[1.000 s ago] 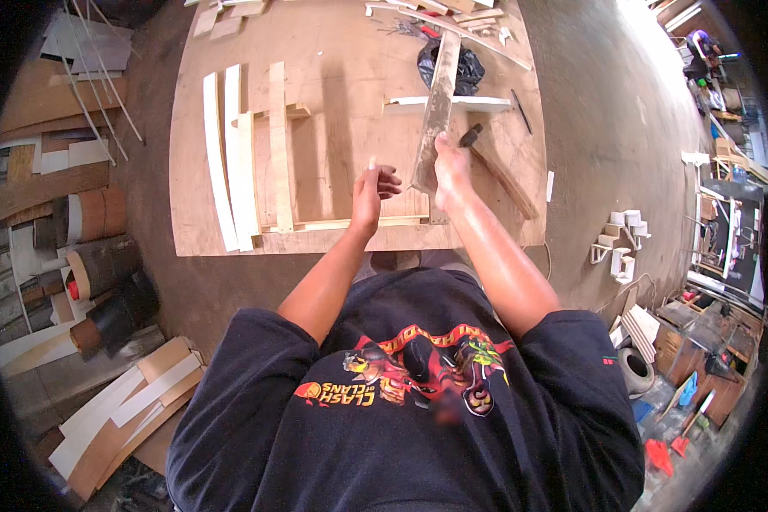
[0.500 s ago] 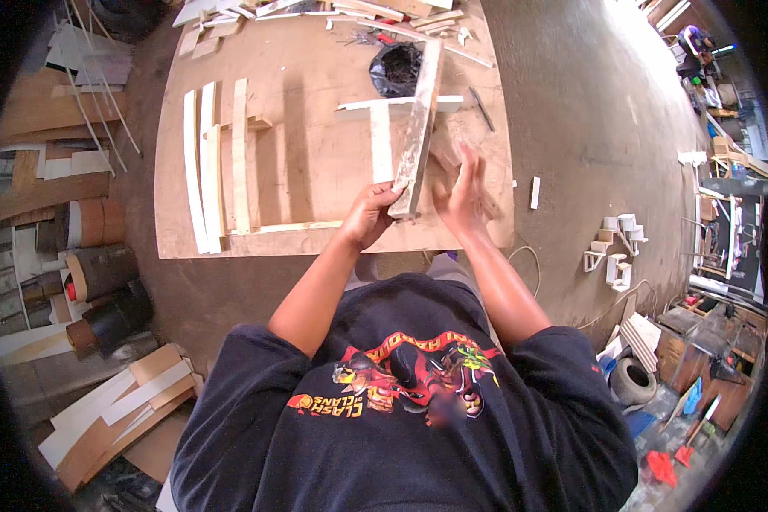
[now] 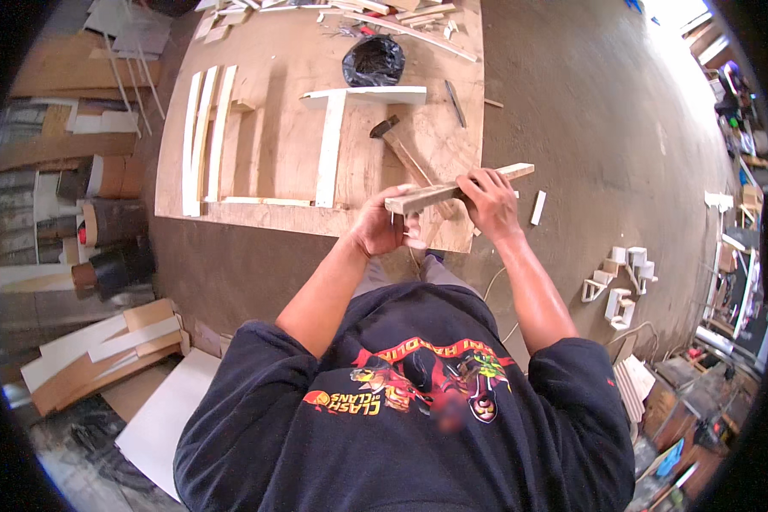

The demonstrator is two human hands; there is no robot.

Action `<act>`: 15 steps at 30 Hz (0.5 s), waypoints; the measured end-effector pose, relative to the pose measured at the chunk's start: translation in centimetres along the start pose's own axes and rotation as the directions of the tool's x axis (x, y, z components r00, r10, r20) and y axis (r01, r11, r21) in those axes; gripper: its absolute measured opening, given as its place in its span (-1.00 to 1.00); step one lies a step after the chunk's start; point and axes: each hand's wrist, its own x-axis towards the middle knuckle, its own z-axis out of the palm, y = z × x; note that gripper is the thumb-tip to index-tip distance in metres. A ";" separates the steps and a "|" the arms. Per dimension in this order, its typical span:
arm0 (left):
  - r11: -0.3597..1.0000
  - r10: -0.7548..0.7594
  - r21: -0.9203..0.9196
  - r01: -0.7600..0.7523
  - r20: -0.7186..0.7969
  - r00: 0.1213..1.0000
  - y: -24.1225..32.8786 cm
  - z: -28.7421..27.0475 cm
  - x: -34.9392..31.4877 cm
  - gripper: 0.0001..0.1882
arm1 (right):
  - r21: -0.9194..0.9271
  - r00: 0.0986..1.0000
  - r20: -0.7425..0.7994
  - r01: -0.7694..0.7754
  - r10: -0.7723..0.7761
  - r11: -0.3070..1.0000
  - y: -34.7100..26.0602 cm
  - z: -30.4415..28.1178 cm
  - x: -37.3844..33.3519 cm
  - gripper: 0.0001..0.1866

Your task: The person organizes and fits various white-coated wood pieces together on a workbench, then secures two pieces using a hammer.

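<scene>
I see the right hand (image 3: 491,203) clasping a wooden bar (image 3: 427,198) from above, past its middle, above the bench (image 3: 264,183)'s near right corner. The left hand (image 3: 378,224) cups the near end, apparently for support; its pinch I cannot tell. The hammer (image 3: 410,155) lies beneath, perhaps for easy reach.

Floor (image 3: 563,128): grey-brown, marked with pale specks. Worktop (image 3: 294,136): one, pale wood, set out on the floor before me. Left side: thick rolls (image 3: 115,224), brown and dark; stacked boards (image 3: 102,354), white and brown; one large white panel (image 3: 169,427). Right side: small white box-shaped pieces (image 3: 620,311) on the floor; crowded clutter (image 3: 742,205) beyond, too small to itemise. Light: strong white glare (image 3: 661,38), far right.
</scene>
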 end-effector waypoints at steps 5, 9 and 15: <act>0.886 0.087 0.462 -0.047 -0.064 0.994 -0.5 -0.1 -1.6 -0.61 | -0.010 0.980 -0.174 0.097 -0.097 0.995 -1.0 -0.3 1.2 -0.76; 0.780 0.244 0.609 -0.143 -0.085 0.966 -1.1 -0.2 -4.1 -0.64 | 0.047 0.962 -0.261 0.090 -0.075 0.995 -3.1 1.1 3.6 -0.71; 0.467 0.581 0.836 -0.288 -0.045 0.812 1.0 -1.7 -7.7 -0.61 | 0.739 0.898 0.069 -0.339 0.435 0.583 -8.7 5.4 6.6 -0.77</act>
